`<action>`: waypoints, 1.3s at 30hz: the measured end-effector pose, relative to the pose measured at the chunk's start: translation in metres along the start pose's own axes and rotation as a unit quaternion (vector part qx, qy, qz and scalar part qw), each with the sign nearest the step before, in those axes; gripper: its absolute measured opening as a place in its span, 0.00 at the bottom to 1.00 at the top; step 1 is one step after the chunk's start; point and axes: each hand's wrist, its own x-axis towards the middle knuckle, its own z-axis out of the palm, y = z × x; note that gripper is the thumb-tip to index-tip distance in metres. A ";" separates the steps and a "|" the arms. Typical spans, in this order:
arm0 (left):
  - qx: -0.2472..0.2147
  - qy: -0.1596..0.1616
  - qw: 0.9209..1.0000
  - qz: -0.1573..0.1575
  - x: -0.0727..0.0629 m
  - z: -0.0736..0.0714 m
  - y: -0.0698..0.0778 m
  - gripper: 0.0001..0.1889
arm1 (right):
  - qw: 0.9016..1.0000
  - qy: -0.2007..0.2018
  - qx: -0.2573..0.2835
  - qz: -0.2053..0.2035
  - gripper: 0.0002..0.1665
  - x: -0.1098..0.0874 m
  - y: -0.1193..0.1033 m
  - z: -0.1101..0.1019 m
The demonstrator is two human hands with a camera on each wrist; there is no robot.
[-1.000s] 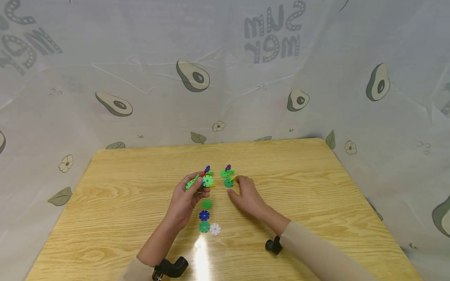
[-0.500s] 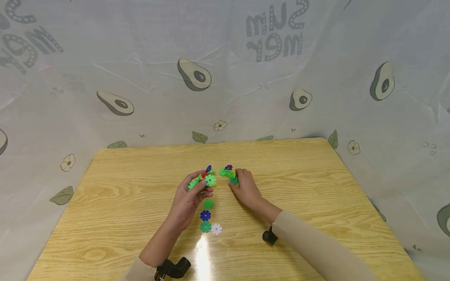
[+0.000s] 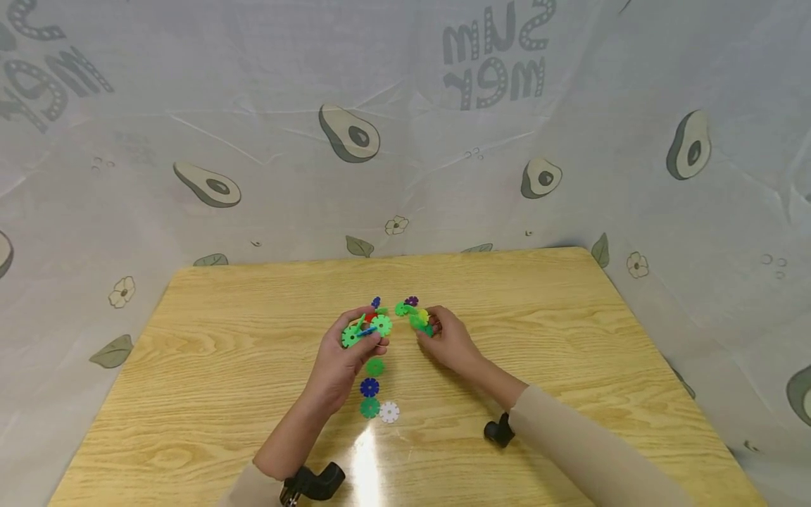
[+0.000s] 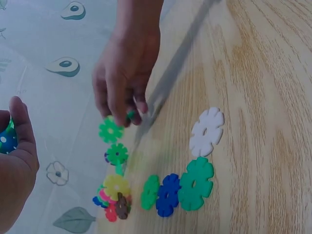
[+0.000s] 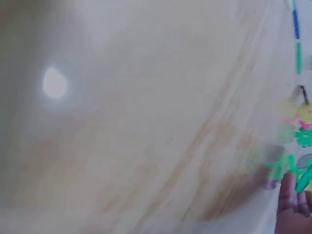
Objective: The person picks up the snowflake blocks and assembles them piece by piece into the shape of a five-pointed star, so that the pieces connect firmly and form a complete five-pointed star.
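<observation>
Left hand point(image 3: 338, 355) has a mostly green disc cluster point(image 3: 381, 325) pinched over the wood table point(image 3: 538, 338). Right hand point(image 3: 453, 343) is pinching a green disc point(image 3: 415, 322) just to the right. Nearer, a flat disc row point(image 3: 370, 387) runs lengthwise near to far, white disc point(image 3: 389, 412) touching its near end.

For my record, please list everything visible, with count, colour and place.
White disc: one, white, beside row's near end
Row discs: three, green and blue, on table
Held discs: several, green and blue, above table
Pinched disc: at least one, green, farther right
Farther discs: uncounted, mixed colours, beyond row
Table: one, light wood, below
Backdrop: one, grey, behind table
Wrist devices: two, black, wrists
Sleeves: two, beige, forearms
Left hand: one, bare, holding discs
Right hand: one, bare, pinching
</observation>
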 end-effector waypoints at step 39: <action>0.026 0.050 0.998 0.036 0.002 0.029 -0.009 0.25 | 0.979 0.038 0.001 -0.201 0.26 -0.059 -0.052 -0.023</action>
